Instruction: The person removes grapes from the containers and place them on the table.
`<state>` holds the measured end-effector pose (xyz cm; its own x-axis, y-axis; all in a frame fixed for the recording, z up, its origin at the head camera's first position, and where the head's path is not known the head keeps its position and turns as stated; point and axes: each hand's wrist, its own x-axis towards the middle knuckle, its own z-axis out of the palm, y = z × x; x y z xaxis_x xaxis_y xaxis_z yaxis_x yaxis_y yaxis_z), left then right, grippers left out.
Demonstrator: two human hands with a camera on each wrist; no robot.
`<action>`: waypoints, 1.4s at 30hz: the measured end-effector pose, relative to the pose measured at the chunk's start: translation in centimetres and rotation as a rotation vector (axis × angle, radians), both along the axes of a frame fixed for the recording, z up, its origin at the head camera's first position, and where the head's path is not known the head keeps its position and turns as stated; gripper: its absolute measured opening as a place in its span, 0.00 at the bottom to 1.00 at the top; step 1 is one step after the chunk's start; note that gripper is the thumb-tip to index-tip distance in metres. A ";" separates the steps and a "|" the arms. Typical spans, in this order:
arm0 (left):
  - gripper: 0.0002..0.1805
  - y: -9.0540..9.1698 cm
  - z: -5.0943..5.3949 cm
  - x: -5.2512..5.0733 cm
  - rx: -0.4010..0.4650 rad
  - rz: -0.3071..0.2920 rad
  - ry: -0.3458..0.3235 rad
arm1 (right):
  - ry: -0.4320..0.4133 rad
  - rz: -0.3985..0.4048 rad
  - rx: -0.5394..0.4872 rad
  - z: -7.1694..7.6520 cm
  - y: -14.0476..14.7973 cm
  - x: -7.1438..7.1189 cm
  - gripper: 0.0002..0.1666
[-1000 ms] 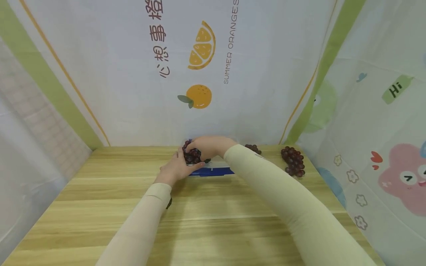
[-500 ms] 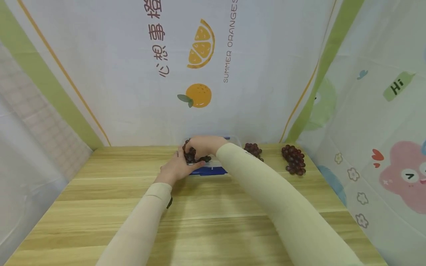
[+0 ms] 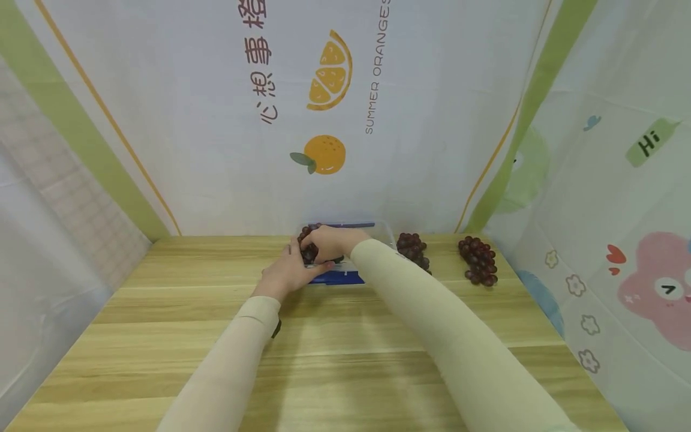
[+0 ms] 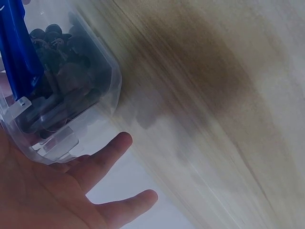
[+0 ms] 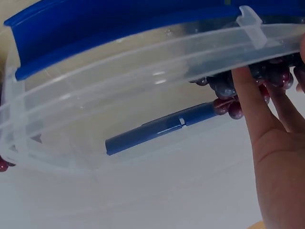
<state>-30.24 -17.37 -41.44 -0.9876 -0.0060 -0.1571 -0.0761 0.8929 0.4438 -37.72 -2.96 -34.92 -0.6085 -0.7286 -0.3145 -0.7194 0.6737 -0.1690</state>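
Note:
A clear plastic container [image 3: 384, 231] with blue latches [image 3: 341, 278] stands at the back of the table. Dark grapes [image 3: 310, 230] fill its left end, and they show through the wall in the left wrist view. My left hand [image 3: 287, 273] braces the container's near left corner, thumb along the front rim. Two of its fingers [image 4: 102, 164] stretch out free in the left wrist view. Inside the container my right hand [image 3: 333, 241] has its fingers curled about the grapes. In the right wrist view those fingers [image 5: 251, 98] reach among the grapes [image 5: 224, 88], with some fingertips hidden.
One bunch of grapes [image 3: 412, 247] lies just right of the container, partly behind the right sleeve [image 3: 415, 312]. Another bunch [image 3: 478, 261] is near the table's right edge. A printed cloth [image 3: 421, 120] hangs behind the wooden table [image 3: 345, 360].
My right hand and forearm have shifted left, uncovering more of the container's right end and the grapes beside it. My left hand keeps its place at the corner.

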 end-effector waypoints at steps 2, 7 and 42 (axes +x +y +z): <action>0.79 0.0 0.1 0.1 0.005 -0.001 0.002 | 0.010 0.011 0.008 -0.2 0.0 -0.1 0.32; 0.77 0.1 0.2 0.2 0.008 0.001 0.000 | 0.027 0.027 0.009 -0.7 0.1 -0.3 0.32; 0.74 0.1 0.2 0.1 -0.001 -0.004 0.005 | 0.020 -0.021 -0.027 -1.8 0.2 -0.6 0.30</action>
